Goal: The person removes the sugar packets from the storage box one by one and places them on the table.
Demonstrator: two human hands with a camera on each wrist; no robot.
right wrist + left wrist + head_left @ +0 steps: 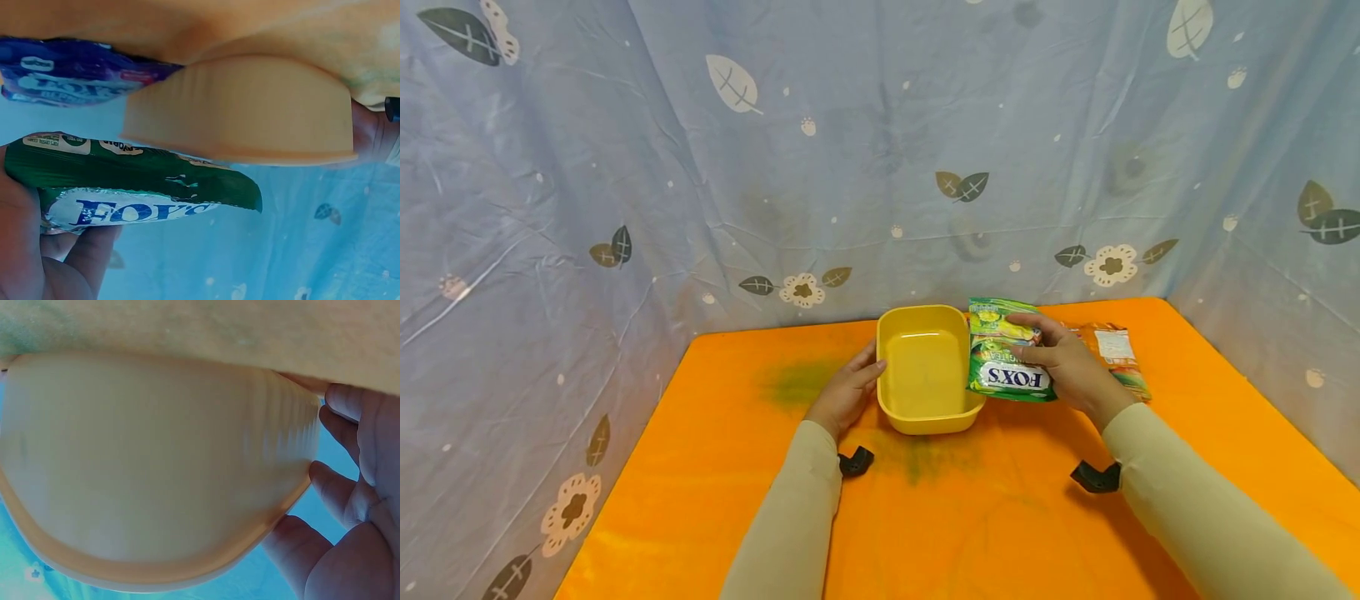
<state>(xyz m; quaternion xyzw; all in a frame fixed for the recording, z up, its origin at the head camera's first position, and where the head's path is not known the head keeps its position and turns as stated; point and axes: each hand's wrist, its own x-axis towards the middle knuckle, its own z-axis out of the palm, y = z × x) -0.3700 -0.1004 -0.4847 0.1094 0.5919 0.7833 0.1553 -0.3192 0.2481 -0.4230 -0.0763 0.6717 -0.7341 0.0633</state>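
Note:
My left hand (847, 392) holds the left side of a yellow plastic basin (925, 421); its thumb lies at the rim and its fingertips touch the ribbed outer wall (284, 425). In my right hand (1075, 364) is a green Fox's candy bag (1011, 367), pinched between thumb and fingers with its lettering upside down. The bag is raised beside the basin's right rim, its left edge overlapping that rim in the head view. No contents show inside the basin.
An orange packet (1118, 350) lies on the orange cloth (955, 525), partly behind my right hand. A purple bag (81, 72) rests right of the basin, mostly hidden in the head view. Leaf-patterned curtains (880, 208) enclose the back and sides.

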